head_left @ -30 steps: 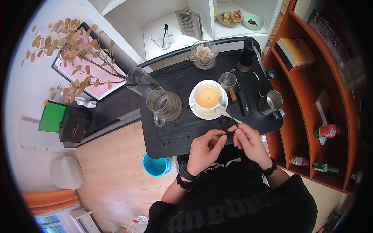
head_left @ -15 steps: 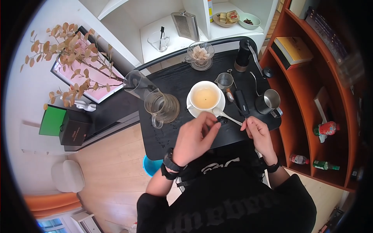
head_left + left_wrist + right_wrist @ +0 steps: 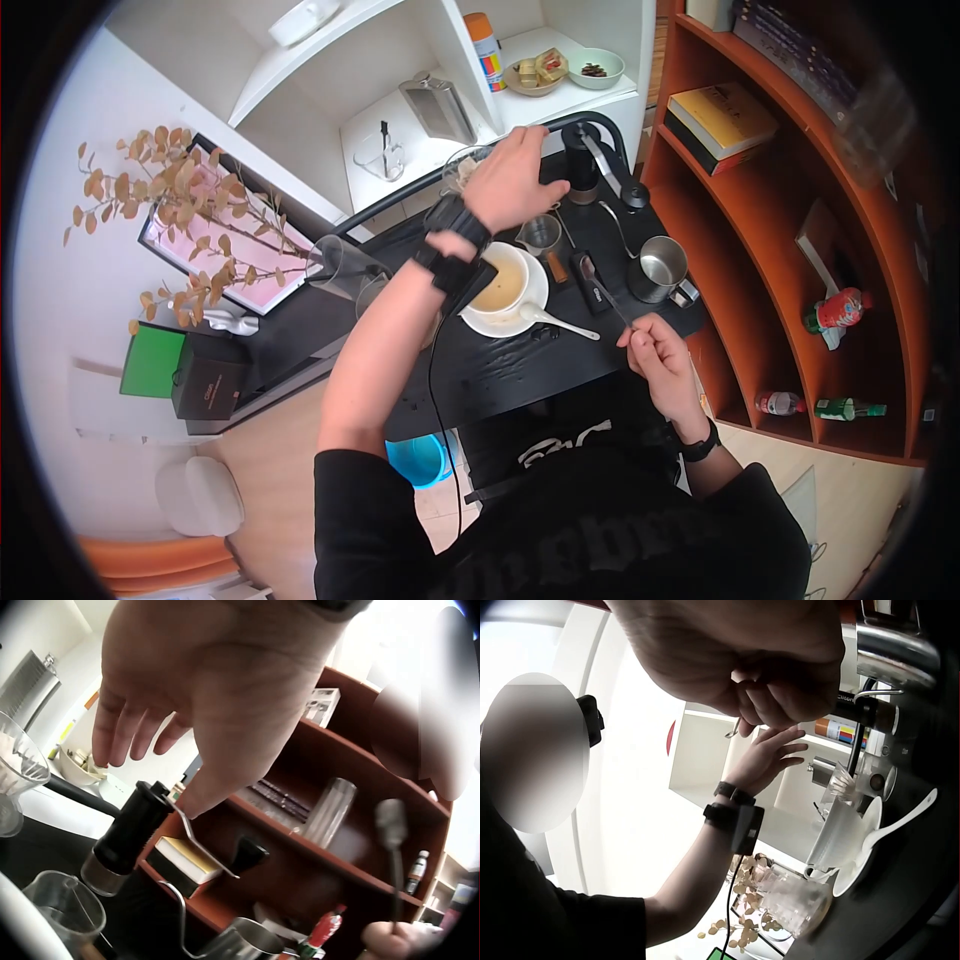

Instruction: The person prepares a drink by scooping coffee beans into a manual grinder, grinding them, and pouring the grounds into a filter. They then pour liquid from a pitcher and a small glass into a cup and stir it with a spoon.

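Observation:
My left hand (image 3: 515, 180) reaches across the table, fingers extended and holding nothing, close to the black hand coffee grinder (image 3: 582, 160). In the left wrist view the grinder (image 3: 127, 836) stands below the fingers. My right hand (image 3: 660, 365) pinches the thin handle of a metal spoon (image 3: 603, 292) at the table's front edge. That spoon (image 3: 391, 825) points upward in the left wrist view. A white cup (image 3: 500, 280) with pale brown liquid stands on a saucer (image 3: 490, 328), partly behind my left wrist. A white spoon (image 3: 560, 322) rests on the saucer's edge.
A small glass pitcher (image 3: 540, 235), a black handheld device (image 3: 590, 285) and a steel jug (image 3: 662, 268) stand right of the cup. The glass dripper (image 3: 458, 170) is partly hidden by my left hand. A glass vessel (image 3: 340, 265) stands left, a blue bucket (image 3: 420, 462) below.
My left hand has moved from the table's front edge forward over the cup toward the grinder. My right hand has shifted right with the metal spoon, and the head view has tilted.

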The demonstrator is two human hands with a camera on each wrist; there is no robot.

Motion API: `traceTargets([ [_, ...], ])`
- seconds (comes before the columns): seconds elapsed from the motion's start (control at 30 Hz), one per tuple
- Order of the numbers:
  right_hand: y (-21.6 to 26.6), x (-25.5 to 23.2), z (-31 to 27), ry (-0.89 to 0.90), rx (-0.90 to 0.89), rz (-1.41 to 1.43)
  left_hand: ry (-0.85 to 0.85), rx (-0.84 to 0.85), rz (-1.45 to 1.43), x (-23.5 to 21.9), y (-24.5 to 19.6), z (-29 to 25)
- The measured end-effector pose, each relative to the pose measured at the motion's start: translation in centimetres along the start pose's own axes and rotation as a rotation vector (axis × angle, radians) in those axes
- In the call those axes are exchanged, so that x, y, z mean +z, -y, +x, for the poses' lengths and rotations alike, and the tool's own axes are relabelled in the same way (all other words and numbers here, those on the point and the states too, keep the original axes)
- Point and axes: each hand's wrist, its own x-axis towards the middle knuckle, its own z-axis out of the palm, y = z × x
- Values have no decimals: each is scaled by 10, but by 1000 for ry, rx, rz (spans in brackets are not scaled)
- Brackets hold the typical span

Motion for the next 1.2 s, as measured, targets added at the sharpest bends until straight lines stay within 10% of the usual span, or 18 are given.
traceTargets([
  [0.27,8,-27,-18,-106,-66,52,130,-152,-80,60,11,76],
  [0.43,9,-37,-24,-131,-77,59,-67,-117,-231,82,15,80],
  [0.67,19,-37,-30,-150,-124,54,-122,-73,-221,40,-6,62],
  [0.97,25,-30,-23,-195,-313,137,-321,-9,-270,-96,-54,-38],
  [1.2,24,-4,-12,95,-182,66,-539,-191,-153,-103,-65,-191],
])
